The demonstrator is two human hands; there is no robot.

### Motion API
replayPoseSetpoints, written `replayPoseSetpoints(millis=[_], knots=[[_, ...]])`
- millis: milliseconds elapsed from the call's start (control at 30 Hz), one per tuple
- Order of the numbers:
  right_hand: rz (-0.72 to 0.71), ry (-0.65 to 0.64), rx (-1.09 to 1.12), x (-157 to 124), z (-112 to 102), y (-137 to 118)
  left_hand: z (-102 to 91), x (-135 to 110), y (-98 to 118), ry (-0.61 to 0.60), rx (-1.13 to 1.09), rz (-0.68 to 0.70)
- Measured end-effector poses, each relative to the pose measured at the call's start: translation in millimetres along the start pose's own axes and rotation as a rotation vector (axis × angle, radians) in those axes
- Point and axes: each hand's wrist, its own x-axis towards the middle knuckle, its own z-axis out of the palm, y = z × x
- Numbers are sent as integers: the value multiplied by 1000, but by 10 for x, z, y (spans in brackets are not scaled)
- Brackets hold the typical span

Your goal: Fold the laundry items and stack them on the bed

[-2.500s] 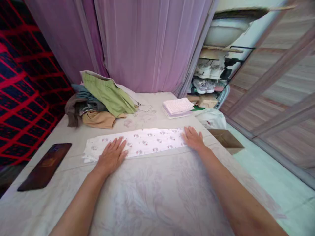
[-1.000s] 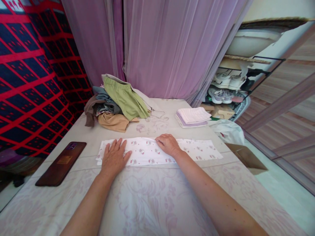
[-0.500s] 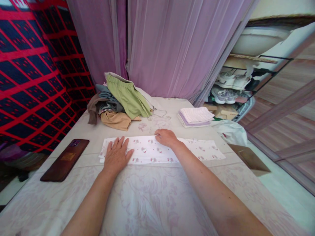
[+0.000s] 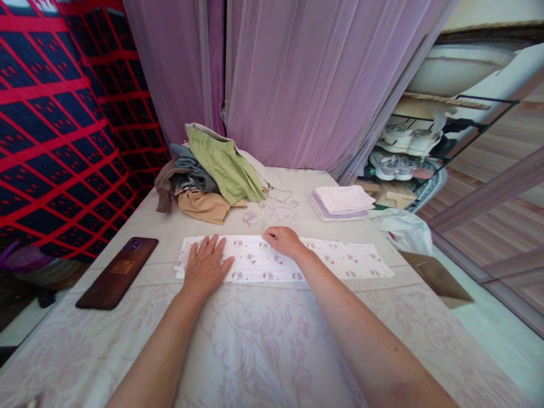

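Observation:
A long folded strip of white cloth [image 4: 250,266] with small printed cartoon figures lies crosswise on the bed sheet or tablecloth in front of me. My left hand [image 4: 208,262] rests flat on its left end, fingers spread. At the strip's far edge, near the middle, my right hand [image 4: 283,240] has its fingers curled together, pinching the edge of the cloth. The fingertips are partly hidden by the hand itself. The right part of the strip lies flat under my right wrist and beyond it.
Behind on the left is a heap of clothes with green shorts [image 4: 227,164] on top. Folded white and lilac cloths [image 4: 342,201] are stacked at the back right. A phone [image 4: 119,273] lies at the left edge. A shoe rack [image 4: 412,136] stands right, curtains [image 4: 276,85] behind.
My right hand has shifted slightly left along the far edge, and its fingers have curled in tighter. My left hand stays flat on the cloth. The camera view has turned a little left.

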Motion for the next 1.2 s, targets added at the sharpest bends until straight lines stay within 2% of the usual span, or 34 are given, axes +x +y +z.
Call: replayPoseSetpoints(millis=[167,267,433,533,633,767,1000,1200], knots=[[28,-3,-9,5,28,-6,-47,6,-26,-22,-58,8],[6,25,9,-14,29,15,-125,89,42,-10,-107,35],[-6,83,80,-117,-41,210,-256,490,316,-53,-240,229],[49,84,78,-173,-51,393,-274,744,448,-123,-259,251],[96,109,84,-204,-10,531,-252,874,501,-156,-260,221],[60,162,157,-229,69,630,-197,869,501,-118,-317,161],[-9,249,278,-261,144,828,-74,740,491,-11,-411,169],[39,276,255,-238,134,788,-44,688,479,74,-346,188]])
